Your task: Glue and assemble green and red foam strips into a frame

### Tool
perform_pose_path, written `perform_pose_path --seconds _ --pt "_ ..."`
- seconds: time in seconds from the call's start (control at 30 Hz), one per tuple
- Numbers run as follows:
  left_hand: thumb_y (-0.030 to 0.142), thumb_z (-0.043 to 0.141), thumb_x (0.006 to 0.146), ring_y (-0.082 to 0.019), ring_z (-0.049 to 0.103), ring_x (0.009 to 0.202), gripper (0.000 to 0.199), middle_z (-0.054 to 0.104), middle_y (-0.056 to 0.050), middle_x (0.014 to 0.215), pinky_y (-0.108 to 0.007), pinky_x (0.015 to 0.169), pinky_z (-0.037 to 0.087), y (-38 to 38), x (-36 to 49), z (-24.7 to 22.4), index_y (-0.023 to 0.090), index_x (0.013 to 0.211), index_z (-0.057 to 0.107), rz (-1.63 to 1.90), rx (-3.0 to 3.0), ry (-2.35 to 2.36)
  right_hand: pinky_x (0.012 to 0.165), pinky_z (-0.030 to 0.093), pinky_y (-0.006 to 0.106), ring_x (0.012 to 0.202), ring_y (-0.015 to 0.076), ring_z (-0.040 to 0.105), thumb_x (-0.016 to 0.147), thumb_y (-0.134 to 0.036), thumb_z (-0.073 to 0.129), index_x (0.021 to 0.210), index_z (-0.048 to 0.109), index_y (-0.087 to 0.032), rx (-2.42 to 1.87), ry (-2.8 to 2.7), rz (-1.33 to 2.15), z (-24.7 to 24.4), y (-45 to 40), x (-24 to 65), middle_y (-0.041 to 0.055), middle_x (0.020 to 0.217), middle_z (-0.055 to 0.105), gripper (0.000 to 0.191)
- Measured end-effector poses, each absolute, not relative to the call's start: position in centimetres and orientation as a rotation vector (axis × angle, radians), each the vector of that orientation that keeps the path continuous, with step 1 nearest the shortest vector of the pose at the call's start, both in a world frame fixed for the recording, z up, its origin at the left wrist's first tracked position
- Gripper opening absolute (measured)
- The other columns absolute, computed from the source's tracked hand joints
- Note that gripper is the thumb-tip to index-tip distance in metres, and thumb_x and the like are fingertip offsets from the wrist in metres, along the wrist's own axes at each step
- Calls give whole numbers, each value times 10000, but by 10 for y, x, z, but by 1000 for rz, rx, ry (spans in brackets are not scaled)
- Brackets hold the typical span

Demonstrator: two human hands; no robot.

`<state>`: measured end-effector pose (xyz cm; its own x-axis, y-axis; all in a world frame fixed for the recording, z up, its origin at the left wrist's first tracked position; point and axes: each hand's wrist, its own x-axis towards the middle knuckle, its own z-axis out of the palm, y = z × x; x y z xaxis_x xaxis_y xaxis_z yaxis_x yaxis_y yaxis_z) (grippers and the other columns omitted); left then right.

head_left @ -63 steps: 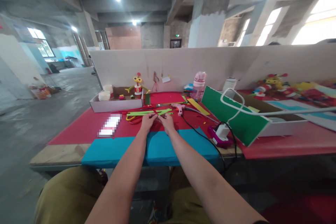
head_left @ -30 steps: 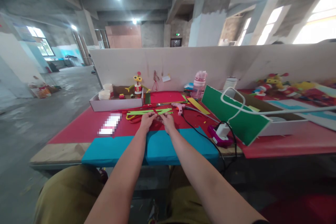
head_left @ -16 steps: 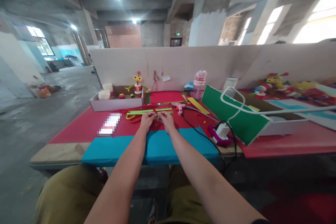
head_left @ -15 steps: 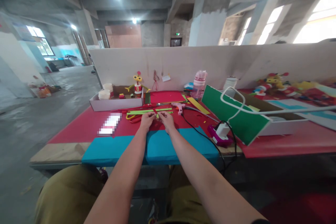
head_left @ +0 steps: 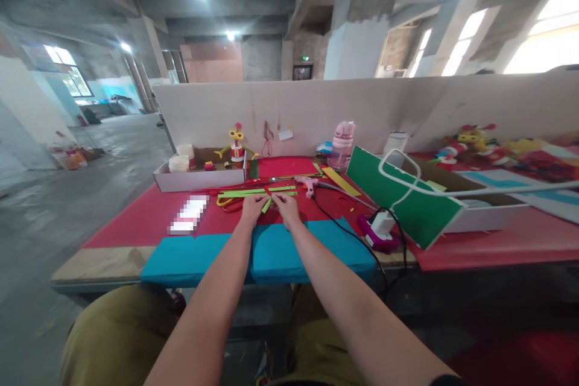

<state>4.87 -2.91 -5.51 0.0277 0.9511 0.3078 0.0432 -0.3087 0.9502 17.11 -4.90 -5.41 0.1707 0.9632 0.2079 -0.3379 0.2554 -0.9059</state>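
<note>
My left hand [head_left: 254,208] and my right hand [head_left: 287,208] meet over the red table cover, fingers closed. Between them is a small light green strip [head_left: 266,205], slanting down toward the left hand, with both hands' fingertips pinching it. A thin red piece shows just above the fingertips. Longer green strips [head_left: 235,192] lie right behind the hands, and yellow-handled scissors [head_left: 225,201] rest left of them. A pink glue gun [head_left: 309,186] lies behind my right hand.
A white box [head_left: 201,180] with cups and a toy figure [head_left: 236,149] stands back left. Right are a purple power strip [head_left: 379,236], cables, a leaning green board [head_left: 402,199] and a pink bottle [head_left: 342,143]. Blue cloth [head_left: 199,256] covers the front edge.
The green strip between my fingers now shows longer and points down to the left. Both hands have stayed in nearly the same place.
</note>
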Motion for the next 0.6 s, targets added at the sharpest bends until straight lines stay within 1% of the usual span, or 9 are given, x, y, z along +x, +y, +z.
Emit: perform_pose_path --seconds 0.13,0.2,0.33,0.43,0.6 --pt "387 703 664 -175 604 654 250 704 -41 703 -281 634 456 -31 49 -53 157 753 738 1400 1509 1068 628 518 288 585 142 596 595 -436 726 746 658 -193 -837 -961 1080 -53 -50 171 -21 645 651 294" --pt "388 707 655 -175 601 658 247 697 -39 693 -285 648 459 -32 50 -52 154 730 727 1410 1496 1039 637 522 291 591 142 599 587 -438 732 743 645 -192 -837 -945 1089 -53 -49 171 -23 637 647 305" --pt "319 739 602 -187 625 738 248 712 -46 789 -301 718 474 -34 54 -51 159 791 717 1430 1468 975 655 534 311 582 144 602 589 -440 735 724 604 -195 -818 -851 1108 -54 -45 172 -33 601 625 309" --pt "317 742 603 -186 635 754 282 714 -56 825 -311 742 485 -37 56 -49 156 830 700 1408 1446 906 667 538 324 579 150 607 607 -433 724 714 591 -202 -811 -813 1114 -56 -43 173 -38 575 608 287" --pt "344 763 602 -155 617 652 279 682 -31 695 -282 664 489 -42 58 -44 144 773 666 1372 1443 895 672 539 344 597 171 633 613 -418 723 740 600 -195 -801 -834 1141 -57 -43 173 -18 622 641 285"
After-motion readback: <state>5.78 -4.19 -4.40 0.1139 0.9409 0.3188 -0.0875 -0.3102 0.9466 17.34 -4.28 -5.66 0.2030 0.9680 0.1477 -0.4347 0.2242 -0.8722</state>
